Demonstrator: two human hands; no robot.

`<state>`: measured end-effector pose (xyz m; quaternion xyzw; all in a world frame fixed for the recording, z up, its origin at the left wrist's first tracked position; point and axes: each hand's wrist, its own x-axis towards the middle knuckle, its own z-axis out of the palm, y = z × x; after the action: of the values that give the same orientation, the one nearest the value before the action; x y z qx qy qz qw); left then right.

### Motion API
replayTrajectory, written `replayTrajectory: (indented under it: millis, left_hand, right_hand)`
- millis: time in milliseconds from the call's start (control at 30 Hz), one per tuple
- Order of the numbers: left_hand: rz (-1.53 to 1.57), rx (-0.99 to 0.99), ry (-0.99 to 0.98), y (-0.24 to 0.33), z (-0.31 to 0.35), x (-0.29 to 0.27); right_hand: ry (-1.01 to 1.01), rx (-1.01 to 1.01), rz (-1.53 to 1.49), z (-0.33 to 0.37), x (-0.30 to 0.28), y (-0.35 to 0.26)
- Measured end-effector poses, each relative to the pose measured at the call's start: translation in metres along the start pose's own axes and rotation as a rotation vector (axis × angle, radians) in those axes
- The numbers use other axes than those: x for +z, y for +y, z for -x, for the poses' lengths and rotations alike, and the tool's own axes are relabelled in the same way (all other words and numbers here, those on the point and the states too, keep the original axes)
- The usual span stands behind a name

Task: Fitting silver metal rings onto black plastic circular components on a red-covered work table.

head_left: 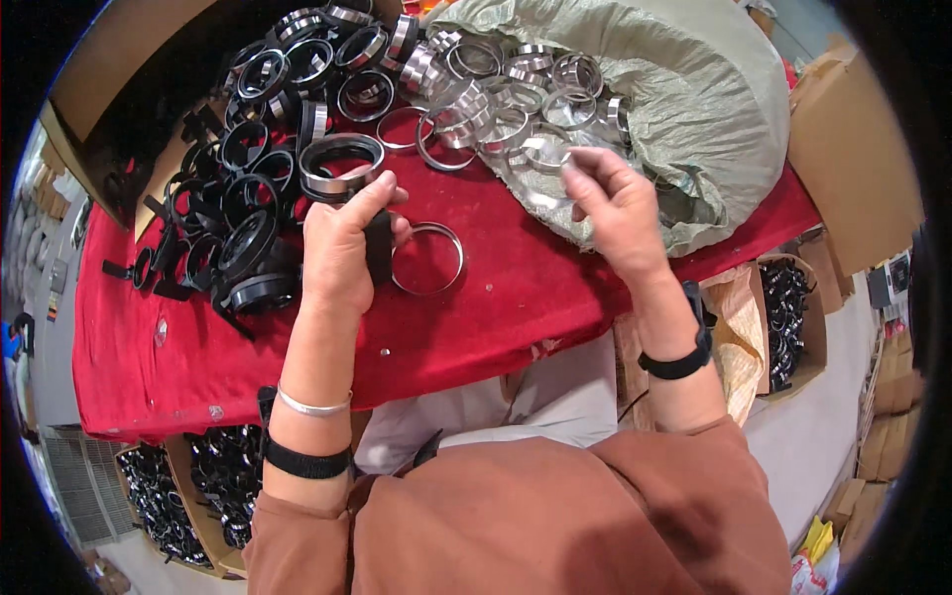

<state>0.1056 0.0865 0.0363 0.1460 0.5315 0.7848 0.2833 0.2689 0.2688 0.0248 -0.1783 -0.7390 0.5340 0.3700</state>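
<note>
My left hand (342, 238) is closed around the black handle (379, 248) of a round black collar. A silver metal band (337, 181) sits around that collar, which is held above the red cloth. My right hand (620, 203) is pinched, thumb against fingers, at the edge of a silver metal ring (545, 154) in front of a pale woven sack (694, 109). Many loose silver rings (461, 114) lie at the sack's mouth. One more ring (428, 260) rests flat on the cloth beside my left hand. Black collars with handles (248, 243) are heaped to the left.
Red cloth (476, 327) covers the table, its front edge close to my body. An open cardboard box (119, 69) stands at the far left. Boxes of black and silver parts (213, 476) sit below on the left, and another box (793, 327) on the right. Cardboard flaps (853, 159) rise beyond the sack.
</note>
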Motion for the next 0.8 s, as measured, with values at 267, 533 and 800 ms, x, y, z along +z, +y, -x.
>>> replayTrajectory:
  millis: [267, 533, 800]
  left_hand:
    - [-0.085, 0.005, -0.056, -0.010, 0.032, 0.015]
    - [0.005, -0.033, -0.109, -0.015, 0.065, 0.032]
    - [0.137, -0.004, -0.196, -0.021, 0.079, 0.042]
  right_hand:
    - [-0.092, 0.405, -0.716, 0.031, 0.010, 0.001]
    - [-0.131, 0.338, -0.889, 0.056, 0.018, -0.006]
    - [-0.144, 0.515, -1.181, 0.072, 0.018, 0.001]
